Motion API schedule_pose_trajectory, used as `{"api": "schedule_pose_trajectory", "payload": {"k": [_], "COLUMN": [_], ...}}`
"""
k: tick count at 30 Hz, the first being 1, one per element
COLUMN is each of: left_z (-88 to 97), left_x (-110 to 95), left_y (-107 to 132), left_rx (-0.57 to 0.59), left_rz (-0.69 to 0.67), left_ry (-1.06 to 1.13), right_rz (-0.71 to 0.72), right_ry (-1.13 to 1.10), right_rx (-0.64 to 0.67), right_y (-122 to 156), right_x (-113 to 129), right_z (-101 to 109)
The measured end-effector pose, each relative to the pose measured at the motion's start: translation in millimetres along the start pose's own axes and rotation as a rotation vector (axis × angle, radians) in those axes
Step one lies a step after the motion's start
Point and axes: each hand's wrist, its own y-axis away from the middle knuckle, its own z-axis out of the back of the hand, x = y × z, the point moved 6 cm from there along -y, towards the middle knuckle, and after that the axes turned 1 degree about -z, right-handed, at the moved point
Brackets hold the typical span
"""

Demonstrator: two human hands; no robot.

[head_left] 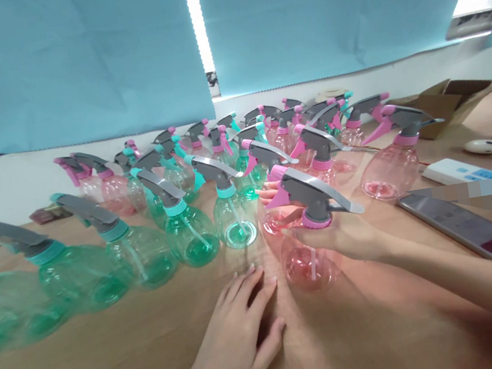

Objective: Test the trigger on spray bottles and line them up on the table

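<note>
Two colours split the front of the table point(116, 367) in the head view: green bottles point(192, 242) left, pink bottles point(389, 172) right, likely to keep them sorted. Left hand point(237, 324) and right hand point(344, 239) are apart. The left lies on the table, fingers loosely spread, holding nothing, perhaps for support; the right reaches behind the nearest pink bottle point(309, 270), its grip impossible to tell. The phone point(470, 231) lies farther right, presumably out of the way.
</note>
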Motion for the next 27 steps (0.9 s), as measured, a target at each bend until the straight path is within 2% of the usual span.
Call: {"api": "schedule_pose_trajectory", "payload": {"k": [6,10,22,27], "left_z": [0.9,-0.7,-3.5,-3.4], "left_x": [-0.2,1.0,2.1,2.5], "left_y": [1.3,1.2,3.2,2.6], "left_rx": [-0.024,-0.028,-0.045,-0.04], "left_rz": [-0.014,-0.017,-0.027,-0.032], "left_ry": [0.002,0.003,0.002,0.0], "right_rz": [-0.062,-0.105,0.023,-0.021], "right_ry": [0.085,0.079,0.08,0.052], "right_rx": [-0.058,-0.035,-0.048,-0.029], "right_y": [0.3,1.0,-0.2,-0.9], "right_x": [-4.3,-6.5,9.2,3.7], "right_z": [3.7,3.9,6.7,6.9]}}
